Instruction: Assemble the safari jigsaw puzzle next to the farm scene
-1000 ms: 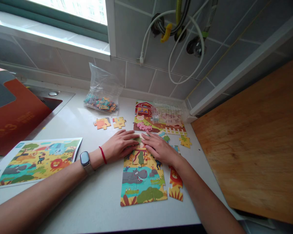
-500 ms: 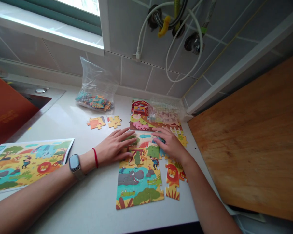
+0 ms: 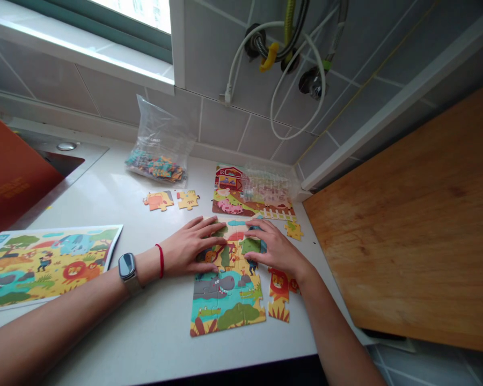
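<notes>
A partly joined animal jigsaw puzzle (image 3: pixel 227 303) lies on the counter, with a hippo and crocodiles in its lower half. My left hand (image 3: pixel 191 244) rests palm down on its upper left edge, fingers spread over the pieces. At the upper right, my right hand (image 3: pixel 277 246) touches the puzzle with fingers apart, its thumb beside a green piece (image 3: pixel 250 245). That hand partly hides a blue piece under its fingers. Lion pieces (image 3: pixel 279 295) lie joined just right of the puzzle, partly behind my right wrist. A yellow-green loose piece (image 3: pixel 293 230) sits beyond that hand.
Two loose pieces, one orange (image 3: pixel 158 200) and one yellow (image 3: pixel 188 199), lie behind my left hand. A clear bag (image 3: pixel 161 145) of pieces stands farther back. A farm picture (image 3: pixel 229 185) lies under clear plastic. The safari picture sheet (image 3: pixel 56 262) is left; a wooden panel (image 3: pixel 418 225) borders the right.
My right hand has turned and come slightly nearer, its thumb now showing beside the green piece. My left hand stays spread on the puzzle. The camera view has shifted slightly.
</notes>
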### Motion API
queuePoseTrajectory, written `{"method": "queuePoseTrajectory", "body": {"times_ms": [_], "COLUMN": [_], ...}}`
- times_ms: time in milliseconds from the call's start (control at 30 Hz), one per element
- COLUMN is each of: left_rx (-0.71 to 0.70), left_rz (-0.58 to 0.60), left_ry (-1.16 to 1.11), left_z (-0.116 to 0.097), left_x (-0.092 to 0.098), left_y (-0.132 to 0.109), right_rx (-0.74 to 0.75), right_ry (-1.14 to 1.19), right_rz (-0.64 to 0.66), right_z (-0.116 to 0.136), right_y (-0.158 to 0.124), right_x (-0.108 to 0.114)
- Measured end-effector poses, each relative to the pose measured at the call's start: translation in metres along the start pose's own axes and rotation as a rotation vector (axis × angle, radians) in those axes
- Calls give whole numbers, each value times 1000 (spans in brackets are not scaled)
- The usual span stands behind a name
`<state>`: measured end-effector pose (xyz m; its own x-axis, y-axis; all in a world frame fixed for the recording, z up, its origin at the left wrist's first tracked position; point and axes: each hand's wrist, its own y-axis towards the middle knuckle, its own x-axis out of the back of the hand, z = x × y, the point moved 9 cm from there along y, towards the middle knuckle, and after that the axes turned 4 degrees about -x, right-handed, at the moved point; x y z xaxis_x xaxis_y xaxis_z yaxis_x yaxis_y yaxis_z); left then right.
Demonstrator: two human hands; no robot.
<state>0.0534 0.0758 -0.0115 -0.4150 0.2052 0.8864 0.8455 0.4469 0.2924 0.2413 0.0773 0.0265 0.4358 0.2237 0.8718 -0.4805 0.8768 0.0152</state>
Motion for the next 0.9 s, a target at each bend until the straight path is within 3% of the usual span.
{"method": "queuePoseTrajectory", "body": {"times_ms": [333,667,800,900], "left_rx": [-40,-106,-94,-90], "left_rz": [-183,-265,-300,-288], "left_ry": [-47,-99,-152,-156], "left_z": [4,5,1,-2], "left_x": [8,14,23,26], "left_y": [1,2,3,4], "right_rx": [-79,-62,61,-54], "right_ry": [32,56,59,34], "right_rz": [-177,-208,-276,-410], "right_z": [0,62,75,40], "right_y": [-34,-30,-32,-26], "right_x": [0,-39,-14,26]}}
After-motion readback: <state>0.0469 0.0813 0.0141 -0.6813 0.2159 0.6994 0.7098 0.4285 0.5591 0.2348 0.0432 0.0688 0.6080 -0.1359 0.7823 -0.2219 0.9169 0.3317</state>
